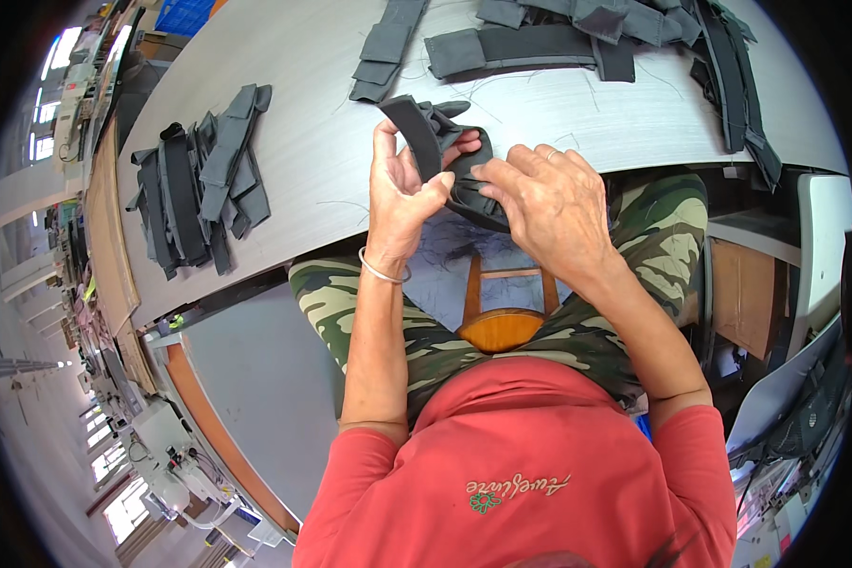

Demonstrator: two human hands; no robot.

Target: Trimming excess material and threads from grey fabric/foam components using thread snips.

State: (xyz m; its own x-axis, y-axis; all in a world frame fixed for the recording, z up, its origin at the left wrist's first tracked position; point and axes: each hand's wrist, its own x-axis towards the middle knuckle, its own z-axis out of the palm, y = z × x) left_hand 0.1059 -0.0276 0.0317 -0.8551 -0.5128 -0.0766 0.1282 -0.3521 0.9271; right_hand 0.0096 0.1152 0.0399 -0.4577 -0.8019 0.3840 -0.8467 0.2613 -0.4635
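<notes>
Red shirt nearest. Above it, left hand (pixel 399 194) and right hand (pixel 549 204) both grip a dark strap piece (pixel 440 151) at the desk (pixel 331 142) edge. Judged mid-fold; next move needs firm pinching.

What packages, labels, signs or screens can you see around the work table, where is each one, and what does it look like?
Brown cardboard box: under the table at the right, flat plain side facing out.
Blue crate-like container: top edge, beyond the table's far left end, ribbed; too small to tell more.
Embroidered chest mark: on the person's red shirt, green script with a small flower.
No screens or signs clearly in view.
</notes>
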